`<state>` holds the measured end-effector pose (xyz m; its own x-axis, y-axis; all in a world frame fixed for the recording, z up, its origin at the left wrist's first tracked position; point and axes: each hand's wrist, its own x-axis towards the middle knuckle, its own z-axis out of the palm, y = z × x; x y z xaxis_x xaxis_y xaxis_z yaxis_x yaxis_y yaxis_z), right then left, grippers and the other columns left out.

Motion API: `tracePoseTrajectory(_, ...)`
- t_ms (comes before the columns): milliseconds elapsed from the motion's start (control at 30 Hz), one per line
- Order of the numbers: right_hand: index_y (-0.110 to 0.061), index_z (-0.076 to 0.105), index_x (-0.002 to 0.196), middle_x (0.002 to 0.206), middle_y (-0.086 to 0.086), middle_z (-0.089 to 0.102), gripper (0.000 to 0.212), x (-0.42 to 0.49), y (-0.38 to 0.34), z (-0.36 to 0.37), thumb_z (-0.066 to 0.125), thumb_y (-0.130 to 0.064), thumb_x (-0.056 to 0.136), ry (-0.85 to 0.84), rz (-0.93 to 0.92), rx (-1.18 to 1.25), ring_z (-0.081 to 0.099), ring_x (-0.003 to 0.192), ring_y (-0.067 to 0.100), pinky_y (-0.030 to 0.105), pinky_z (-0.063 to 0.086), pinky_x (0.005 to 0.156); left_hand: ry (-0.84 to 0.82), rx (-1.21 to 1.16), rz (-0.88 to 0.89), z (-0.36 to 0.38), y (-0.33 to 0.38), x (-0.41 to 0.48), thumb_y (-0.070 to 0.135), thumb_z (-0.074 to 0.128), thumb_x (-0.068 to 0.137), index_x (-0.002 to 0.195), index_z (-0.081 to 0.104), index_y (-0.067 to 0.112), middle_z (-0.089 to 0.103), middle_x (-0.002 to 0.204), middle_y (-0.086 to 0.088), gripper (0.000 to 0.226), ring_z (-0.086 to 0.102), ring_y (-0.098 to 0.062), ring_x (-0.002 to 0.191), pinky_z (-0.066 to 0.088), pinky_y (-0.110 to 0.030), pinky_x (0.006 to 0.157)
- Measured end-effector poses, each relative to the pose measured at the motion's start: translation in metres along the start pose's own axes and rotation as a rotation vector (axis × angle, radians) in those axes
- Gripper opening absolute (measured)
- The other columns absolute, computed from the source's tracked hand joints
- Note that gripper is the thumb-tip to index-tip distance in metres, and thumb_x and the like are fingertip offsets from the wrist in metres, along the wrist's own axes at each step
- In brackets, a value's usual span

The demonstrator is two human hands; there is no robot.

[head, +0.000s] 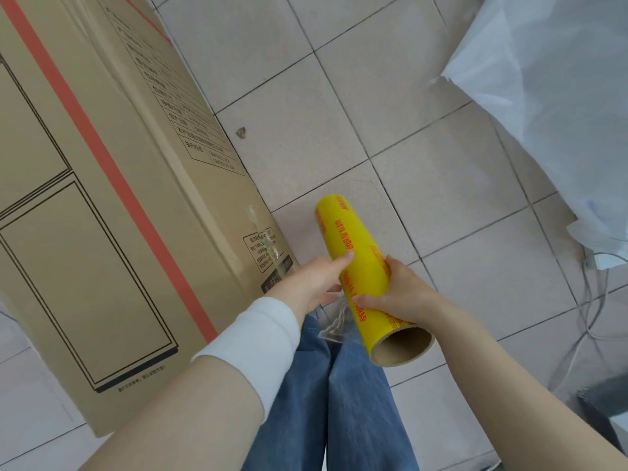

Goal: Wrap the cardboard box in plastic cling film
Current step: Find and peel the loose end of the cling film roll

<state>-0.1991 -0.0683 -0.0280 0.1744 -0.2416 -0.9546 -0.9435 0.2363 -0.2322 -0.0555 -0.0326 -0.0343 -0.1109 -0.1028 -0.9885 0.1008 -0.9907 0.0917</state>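
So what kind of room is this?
Probably an indoor storage or moving area: pale tiled floor, a tall cardboard box standing on it, and a big white plastic bag beside some cables.

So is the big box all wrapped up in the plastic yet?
Not yet. The cardboard box looks bare, apart from a scrap of clear plastic near its corner. The right hand holds the yellow cling film roll, and the left hand touches it beside a loose film end hanging below. So the film is just being started. Wrapping the box is all still left.
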Motion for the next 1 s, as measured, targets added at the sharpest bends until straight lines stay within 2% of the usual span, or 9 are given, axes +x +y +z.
tracePoseTrajectory(200,-0.017,0.001,0.151,0.154,0.005,0.018,0.111,-0.023,-0.024,0.003,0.066,-0.06,0.071,0.073,-0.07,-0.466,0.031,0.134,0.033,0.047,0.036,0.103,0.029,-0.302,-0.231,0.007,0.015,0.014,0.07,0.05,0.076,0.119,0.037,0.017,0.052,0.109,-0.014,0.07,0.052,-0.035,0.113,0.047,-0.056,0.091)
tracePoseTrajectory(300,-0.009,-0.003,0.15,0.157,0.006,0.01,0.114,-0.03,-0.031,0.007,0.064,-0.06,0.074,0.082,-0.081,-0.572,0.03,0.134,0.033,0.046,0.034,0.102,0.024,-0.314,-0.292,0.006,0.014,0.015,0.076,0.054,0.066,0.123,0.039,0.017,0.051,0.097,-0.01,0.084,0.052,-0.034,0.107,0.048,-0.059,0.084)
tracePoseTrajectory(433,-0.005,-0.009,0.149,0.158,0.01,0.007,0.117,-0.035,-0.036,0.007,0.067,-0.054,0.075,0.096,-0.07,-0.601,0.03,0.135,0.035,0.046,0.034,0.103,0.005,-0.401,-0.294,0.008,0.006,0.018,0.074,0.06,0.063,0.128,0.044,0.018,0.055,0.101,-0.011,0.087,0.056,-0.031,0.093,0.05,-0.05,0.078)
tracePoseTrajectory(600,-0.002,-0.013,0.148,0.158,0.011,0.007,0.121,-0.037,-0.037,0.001,0.068,-0.053,0.074,0.123,-0.081,-0.53,0.032,0.134,0.033,0.044,0.035,0.103,-0.065,-0.38,-0.275,0.009,0.002,0.019,0.065,0.065,0.067,0.128,0.046,0.015,0.058,0.099,-0.013,0.081,0.058,-0.031,0.088,0.049,-0.046,0.069)
tracePoseTrajectory(700,-0.003,-0.014,0.148,0.158,0.012,0.011,0.122,-0.038,-0.035,-0.002,0.067,-0.055,0.074,0.124,-0.121,-0.524,0.034,0.133,0.032,0.042,0.035,0.103,-0.081,-0.407,-0.244,0.008,0.001,0.017,0.054,0.072,0.067,0.132,0.041,0.017,0.056,0.111,-0.015,0.081,0.056,-0.035,0.104,0.049,-0.053,0.082)
tracePoseTrajectory(767,-0.006,-0.01,0.149,0.154,0.011,0.025,0.118,-0.04,-0.029,-0.013,0.068,-0.055,0.075,0.071,-0.14,-0.343,0.038,0.132,0.028,0.037,0.037,0.101,-0.089,-0.416,-0.217,0.004,-0.002,0.018,0.051,0.075,0.064,0.134,0.041,0.018,0.055,0.12,-0.016,0.084,0.055,-0.036,0.11,0.048,-0.055,0.087)
tracePoseTrajectory(833,-0.013,0.0,0.151,0.151,0.005,0.032,0.108,-0.042,-0.016,-0.029,0.067,-0.051,0.077,0.008,-0.094,0.14,0.04,0.133,0.022,0.033,0.038,0.101,-0.081,-0.444,-0.19,-0.005,-0.003,0.016,0.047,0.074,0.068,0.131,0.042,0.017,0.057,0.119,-0.017,0.077,0.057,-0.035,0.107,0.05,-0.053,0.081)
tracePoseTrajectory(900,-0.018,0.014,0.151,0.154,0.004,0.029,0.099,-0.039,0.001,-0.04,0.062,-0.055,0.073,0.0,0.016,0.628,0.038,0.135,0.022,0.038,0.042,0.103,-0.088,-0.488,-0.162,-0.014,-0.003,0.014,0.045,0.068,0.075,0.126,0.046,0.016,0.06,0.114,-0.018,0.063,0.059,-0.033,0.1,0.05,-0.049,0.073)
tracePoseTrajectory(1000,-0.018,0.036,0.143,0.145,0.01,0.042,0.104,-0.031,0.019,-0.031,0.058,-0.069,0.055,-0.193,0.173,0.859,0.048,0.125,0.028,0.046,0.049,0.091,-0.168,-0.59,-0.103,-0.021,-0.007,0.012,0.05,0.058,0.081,0.129,0.046,0.014,0.059,0.123,-0.017,0.061,0.06,-0.031,0.104,0.051,-0.046,0.076)
